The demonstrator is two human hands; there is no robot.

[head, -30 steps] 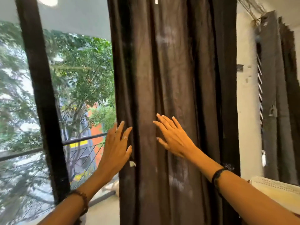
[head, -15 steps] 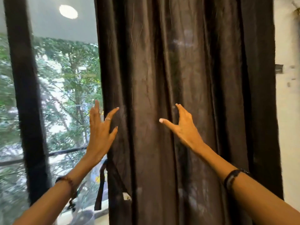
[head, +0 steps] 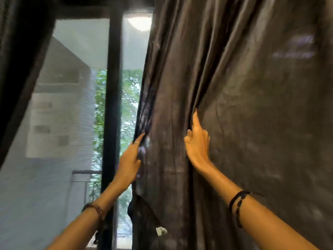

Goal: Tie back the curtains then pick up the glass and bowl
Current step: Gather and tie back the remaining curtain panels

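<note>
Reaching up with both arms, the person has a hand on each side of a fold of the dark curtain (head: 243, 105), which fills the view from about 12 o'clock round to 5 o'clock and hangs in long, slightly slanting pleats. The left hand (head: 130, 159) is at the curtain's free edge, near 7 o'clock from the middle of the view; one long finger with a thin ring lies straight along the hem, and the other fingers (head: 139, 141) disappear behind the cloth, so whether they pinch the edge or only press against it cannot be told from here. The right hand (head: 197, 143) sits a little higher, just right of centre, with its forefinger pointing up into a deep crease and the remaining fingers curled into the fabric, gathering a pleat of it. Between the two hands the cloth is drawn into a bunched strip. A beaded bracelet (head: 98, 208) circles the left wrist and a dark cord band (head: 237, 204) the right. Below the left hand, at around 6 o'clock, a loop of dark fabric (head: 142, 212) hangs from the curtain's edge. To the left, at 9 to 11 o'clock, a black window post (head: 112, 96) stands upright in front of the pane, with green foliage (head: 129, 98) and a pale building (head: 59, 105) outside, and a round ceiling lamp (head: 139, 22) showing near 12 o'clock. Another dark drape (head: 19, 60) crosses the upper left corner. The glass and bowl are not in sight from this angle.
</note>
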